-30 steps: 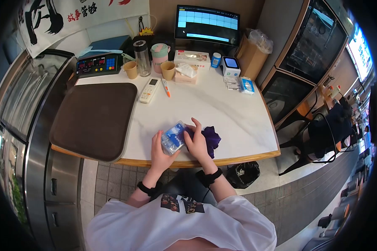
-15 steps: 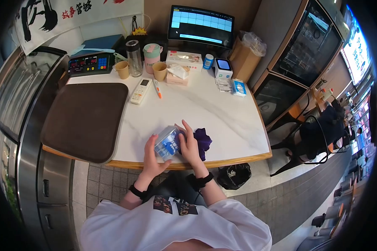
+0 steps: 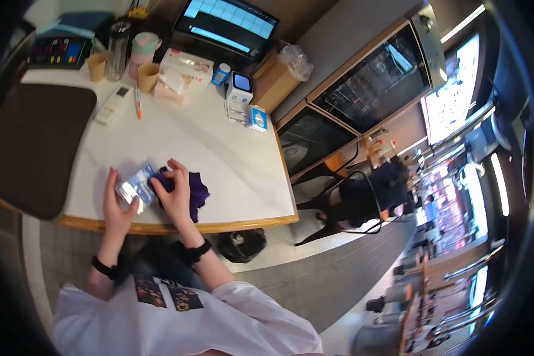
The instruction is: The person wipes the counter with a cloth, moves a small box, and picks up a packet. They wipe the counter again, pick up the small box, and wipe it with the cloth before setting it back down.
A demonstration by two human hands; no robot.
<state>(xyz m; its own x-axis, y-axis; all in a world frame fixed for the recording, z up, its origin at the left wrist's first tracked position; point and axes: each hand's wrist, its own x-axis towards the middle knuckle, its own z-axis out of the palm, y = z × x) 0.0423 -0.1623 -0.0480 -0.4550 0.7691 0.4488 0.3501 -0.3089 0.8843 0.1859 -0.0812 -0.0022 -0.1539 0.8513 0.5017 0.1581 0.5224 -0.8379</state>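
In head view: left hand (image 3: pixel 120 204), half open, curved round the near-left side of a clear-and-blue pack (image 3: pixel 137 188), thumb at the pack's lower edge, fingers along its left side. Right hand (image 3: pixel 177 193), fingers bent, thumb and fingertips drawn together on purple cloth (image 3: pixel 199 193) at the pack's right edge; pressure on the pack itself, cannot tell. Pack tilted, held over the near part of a white table (image 3: pixel 231 172). In the way of sight: right hand across the middle of the cloth, left thumb over a corner of the pack. Loose end of the cloth to the right of the right hand. To the left, a dark brown tray (image 3: pixel 35 148). Beyond the pack, a white remote (image 3: pixel 114 105) and, just beside, an orange-tipped pen (image 3: pixel 138 105). Farther back: two paper cups (image 3: pixel 148 76), clear tumbler (image 3: pixel 118 52), pink-and-green cup (image 3: pixel 142 54), tissue pack (image 3: pixel 171 87), small blue bottle (image 3: pixel 221 74), white boxed device (image 3: pixel 240 88) with a lit-looking face, blue packet (image 3: pixel 258 118) near the right edge. Behind, a lit monitor (image 3: pixel 226 25).
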